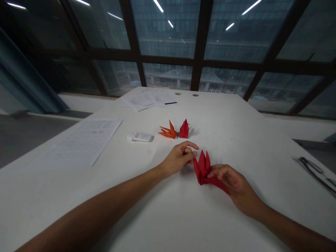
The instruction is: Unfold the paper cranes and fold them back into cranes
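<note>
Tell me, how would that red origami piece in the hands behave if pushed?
The red origami piece is probably light, being folded paper. Its upright flaps look stiff enough to stand, but might crumple if squeezed. It narrows at the bottom, so it could tip if nudged.

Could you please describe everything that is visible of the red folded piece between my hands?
The red folded piece looks like creased paper. Narrow points rise from a pointed base, and a longer flap slopes to the right, towards you. Your right hand holds it by this side; your left hand is at its leftmost tip. Whether its base touches the white table is unclear.
</note>
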The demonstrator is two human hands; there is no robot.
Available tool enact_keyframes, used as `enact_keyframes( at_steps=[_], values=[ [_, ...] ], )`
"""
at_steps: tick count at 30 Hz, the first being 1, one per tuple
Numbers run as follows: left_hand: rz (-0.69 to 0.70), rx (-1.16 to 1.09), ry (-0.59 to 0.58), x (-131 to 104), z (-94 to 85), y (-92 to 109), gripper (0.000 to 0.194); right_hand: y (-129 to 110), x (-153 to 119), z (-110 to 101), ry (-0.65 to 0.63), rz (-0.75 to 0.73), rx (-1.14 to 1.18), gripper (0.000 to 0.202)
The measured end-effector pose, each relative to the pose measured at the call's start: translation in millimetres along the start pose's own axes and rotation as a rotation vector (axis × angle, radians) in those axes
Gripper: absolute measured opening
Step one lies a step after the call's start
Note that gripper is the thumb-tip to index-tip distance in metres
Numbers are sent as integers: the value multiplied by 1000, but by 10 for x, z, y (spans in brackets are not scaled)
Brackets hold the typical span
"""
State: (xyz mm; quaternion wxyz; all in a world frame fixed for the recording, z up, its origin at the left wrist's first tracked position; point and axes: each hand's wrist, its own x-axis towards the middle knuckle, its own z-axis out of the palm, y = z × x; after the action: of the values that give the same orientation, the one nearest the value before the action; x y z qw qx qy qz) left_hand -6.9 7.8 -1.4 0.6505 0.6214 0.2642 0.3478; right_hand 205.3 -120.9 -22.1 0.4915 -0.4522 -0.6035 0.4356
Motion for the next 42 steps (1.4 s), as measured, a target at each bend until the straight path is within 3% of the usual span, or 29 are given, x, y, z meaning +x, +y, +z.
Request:
enact_keyframes(
  at_steps=[7, 13, 17, 20, 22, 28, 38, 42],
  values=[
    [22, 26, -11, 6, 2, -23, 36, -38, -5, -8, 23, 74, -79, 18],
    [1, -2, 8, -5, -21, 6, 39, 34, 50, -27, 115, 87, 52, 20],
    [48, 91, -136, -50, -13, -12, 39, 47, 73, -22, 187, 93, 139, 26],
    [84, 264, -279, -90, 20, -45, 38, 48, 66, -6, 155, 64, 175, 25],
    [82, 316, -304, -99, 37, -67, 34, 42, 58, 5, 137, 34, 175, 24],
    [93, 198, -170, -52, 35, -122, 22, 38, 41, 12, 130, -6, 22, 20],
    [150, 69, 90, -4, 10, -137, 45, 129, 35, -8, 210, -18, -126, 15],
    [189, 3, 141, 10, -7, -129, 44, 57, 24, 24, 102, 60, -203, 11]
  ],
)
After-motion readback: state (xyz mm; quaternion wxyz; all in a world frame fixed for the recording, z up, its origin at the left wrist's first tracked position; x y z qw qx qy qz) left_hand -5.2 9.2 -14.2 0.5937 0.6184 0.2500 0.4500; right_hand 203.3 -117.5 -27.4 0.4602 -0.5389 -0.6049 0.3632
